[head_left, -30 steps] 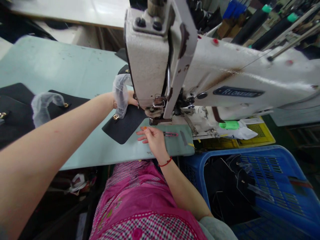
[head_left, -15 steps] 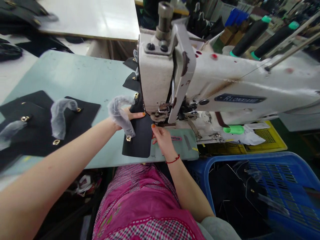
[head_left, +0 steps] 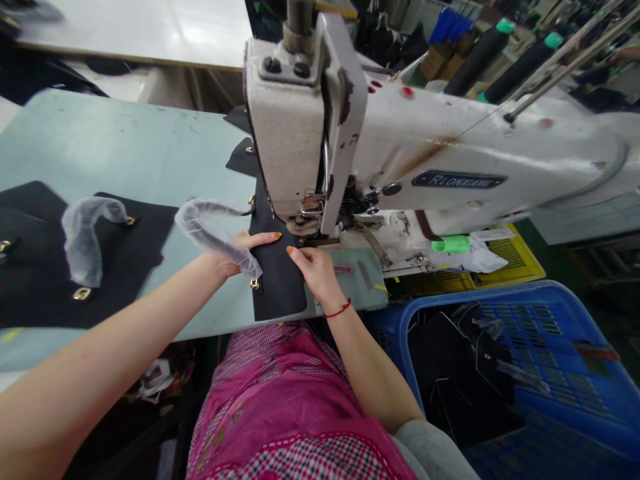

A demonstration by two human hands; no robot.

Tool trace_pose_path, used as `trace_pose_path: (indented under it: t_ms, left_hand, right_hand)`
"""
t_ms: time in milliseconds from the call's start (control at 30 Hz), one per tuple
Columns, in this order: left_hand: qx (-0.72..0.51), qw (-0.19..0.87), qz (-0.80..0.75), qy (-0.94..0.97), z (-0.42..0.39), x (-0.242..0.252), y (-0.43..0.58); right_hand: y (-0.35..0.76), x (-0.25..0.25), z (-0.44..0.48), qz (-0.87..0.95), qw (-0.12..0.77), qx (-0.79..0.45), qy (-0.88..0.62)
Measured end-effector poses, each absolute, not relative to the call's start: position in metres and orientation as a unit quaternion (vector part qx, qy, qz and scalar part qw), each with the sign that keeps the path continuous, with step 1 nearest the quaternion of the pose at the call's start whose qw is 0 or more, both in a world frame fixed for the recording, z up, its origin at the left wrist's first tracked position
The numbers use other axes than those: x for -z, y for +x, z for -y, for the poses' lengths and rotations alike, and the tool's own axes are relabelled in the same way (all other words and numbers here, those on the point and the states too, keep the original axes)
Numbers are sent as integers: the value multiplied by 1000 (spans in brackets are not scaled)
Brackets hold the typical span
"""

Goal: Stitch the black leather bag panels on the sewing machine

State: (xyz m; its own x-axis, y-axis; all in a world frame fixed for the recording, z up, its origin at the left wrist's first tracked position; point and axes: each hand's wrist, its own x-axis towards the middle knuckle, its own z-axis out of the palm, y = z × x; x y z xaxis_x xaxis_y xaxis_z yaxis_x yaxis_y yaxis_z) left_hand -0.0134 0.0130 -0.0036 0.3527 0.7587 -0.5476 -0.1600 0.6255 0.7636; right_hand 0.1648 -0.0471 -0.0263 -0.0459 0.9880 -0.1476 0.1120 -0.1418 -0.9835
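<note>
A black bag panel (head_left: pixel 278 283) lies under the head of a sewing machine (head_left: pixel 310 220), its near end reaching the table's front edge. Its handle (head_left: pixel 200 230), wrapped in clear plastic, loops out to the left from gold-coloured clasps. My left hand (head_left: pixel 240 255) grips the panel's left edge, the thumb flat on top and the other fingers hidden below. On the opposite edge, my right hand (head_left: pixel 316 270) pinches the panel close to the presser foot. The needle point cannot be made out.
More black panels with a wrapped handle (head_left: pixel 85 240) lie on the table's left. Behind the machine head, black pieces (head_left: pixel 243 157) stick out. A blue basket (head_left: pixel 415 320) holding black pieces stands at the right, near yellow crates (head_left: pixel 520 257). Pink-edged snips (head_left: pixel 344 269) rest beside my right hand.
The panel has turned slightly and straightened along the machine head. Its handle has swung out left, and my left thumb has moved further onto the panel. The view has shifted right.
</note>
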Motion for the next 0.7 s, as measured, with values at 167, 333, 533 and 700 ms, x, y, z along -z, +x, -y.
trace_pose_path:
  t_ms: [167,333,533,700]
  left_hand:
    - [-312,772,-488,262,-12,8,-11]
    - [-288,774,-509,241,-13,5,-11]
    - [-293,779,-502,235,-13,1,-11]
    - [-308,768,-502,251,-14,-1,-10]
  right_hand:
    - [167,24,50,525,402,-498,-562]
    - [168,22,52,530,404,-501,-552]
    - [168,20,52,528,411,-503,-547]
    - [168,21,49,529,408,-504,-547]
